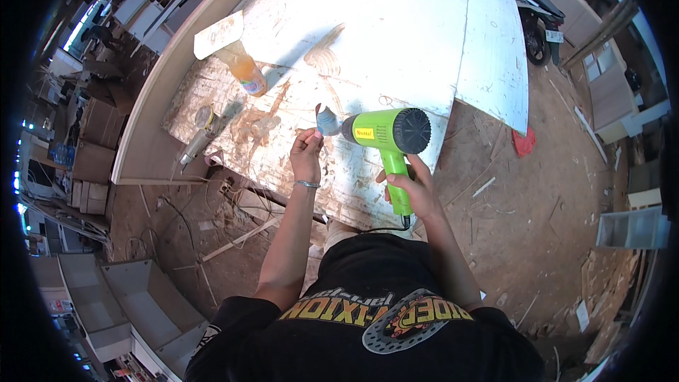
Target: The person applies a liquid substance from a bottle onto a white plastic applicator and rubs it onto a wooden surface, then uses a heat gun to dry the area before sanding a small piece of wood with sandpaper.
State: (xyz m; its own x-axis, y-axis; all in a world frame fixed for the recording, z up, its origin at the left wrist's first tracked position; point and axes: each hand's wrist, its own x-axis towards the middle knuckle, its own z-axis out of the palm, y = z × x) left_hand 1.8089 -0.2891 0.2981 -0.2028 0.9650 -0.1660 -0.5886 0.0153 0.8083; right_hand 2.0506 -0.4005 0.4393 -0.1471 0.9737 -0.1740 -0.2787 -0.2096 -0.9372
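My right hand (417, 187) is wrapped around the handle of a green heat gun (391, 132) with a black rear cap. Its dark nozzle points left, and a black cord runs from the bottom of the handle. Just left of the nozzle is a small curled blue piece (327, 121) with a brownish edge; its material is too small to make out. The fingers of my left hand (308, 155) pinch the lower edge of this piece. Both hands are above the near part of a stained white tabletop (396, 35).
On the table's left side stand a bottle of orange liquid (247, 74) and a tube-shaped tool (200, 133). A raised board (159, 106) borders that side. Cords and wood scraps litter the floor. Open cabinets (134, 290) are at lower left, a motorcycle (539, 25) at upper right.
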